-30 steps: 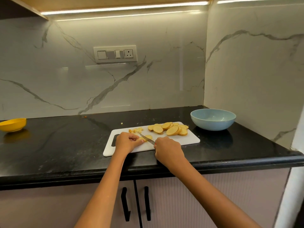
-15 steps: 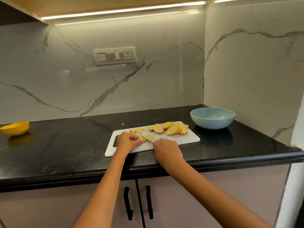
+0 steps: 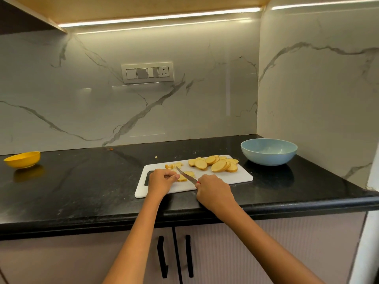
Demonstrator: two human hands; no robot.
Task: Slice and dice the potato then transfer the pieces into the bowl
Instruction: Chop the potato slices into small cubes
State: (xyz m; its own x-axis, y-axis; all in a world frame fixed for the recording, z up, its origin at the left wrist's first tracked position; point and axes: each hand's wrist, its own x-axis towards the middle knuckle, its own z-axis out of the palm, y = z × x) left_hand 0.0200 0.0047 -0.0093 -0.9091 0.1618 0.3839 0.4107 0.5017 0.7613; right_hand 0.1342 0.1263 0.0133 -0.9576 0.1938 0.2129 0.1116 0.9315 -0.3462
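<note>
Black stone countertop (image 3: 82, 187), glossy, set into a corner of white marble-veined wall (image 3: 102, 99). A switch plate (image 3: 147, 72) is mounted on the back wall at 12 o'clock from the board. Strip lighting (image 3: 160, 17) is fitted under the upper cabinet. Pale ribbed cabinet doors with two black handles (image 3: 163, 257) are seen below the counter edge.

White cutting board (image 3: 235, 177) is laid near the counter's front edge. Potato slices (image 3: 217, 163), round, are heaped overlapping toward the board's 1 o'clock corner. Diced pieces (image 3: 174, 166) are gathered at 11 o'clock on the board. One stray crumb is noted on the counter just past the board's far edge.

Blue bowl (image 3: 268, 152) is placed on the counter at 2 o'clock from the board, near it but apart; contents cannot be told. A yellow bowl (image 3: 23, 159) is set well apart at 9 o'clock.

Left hand (image 3: 161, 181): fingers curled, a partly cut potato slice (image 3: 184, 176) is pinned to the board by the fingertips. Right hand (image 3: 214, 191): closed around the handle of a knife (image 3: 185, 175), handle almost wholly hidden in the fist. Blade is angled toward 10 o'clock, laid across the pinned slice just beside the left fingertips.
</note>
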